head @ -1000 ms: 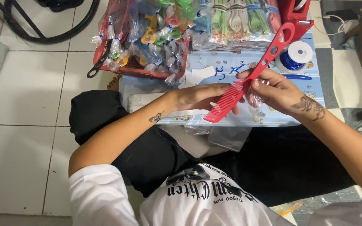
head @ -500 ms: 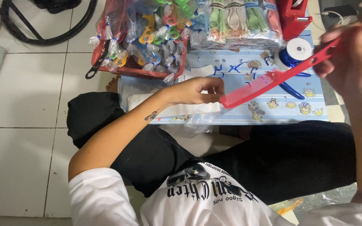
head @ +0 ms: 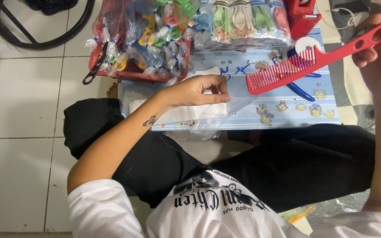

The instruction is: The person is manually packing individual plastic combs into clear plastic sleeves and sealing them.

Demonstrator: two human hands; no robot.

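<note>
My right hand [head: 378, 46] grips the handle of a red comb [head: 307, 64] and holds it up at the right, teeth pointing down over the low table. My left hand [head: 197, 90] rests on the pale blue patterned table [head: 287, 110], fingers pinching a clear plastic bag [head: 225, 110] that lies on a stack of white sheets. The comb is apart from the bag, up and to its right.
A red basket [head: 133, 70] full of small wrapped colourful items stands at the table's back left. Packs of green plastic spoons [head: 243, 20], a red tape dispenser [head: 303, 15], a tape roll [head: 307, 44] and blue-handled scissors [head: 300, 90] lie behind. My crossed legs in black trousers are below.
My right hand has lifted the red comb up and to the right, away from my left hand. My left hand has stayed on the table and now pinches the clear bag.
</note>
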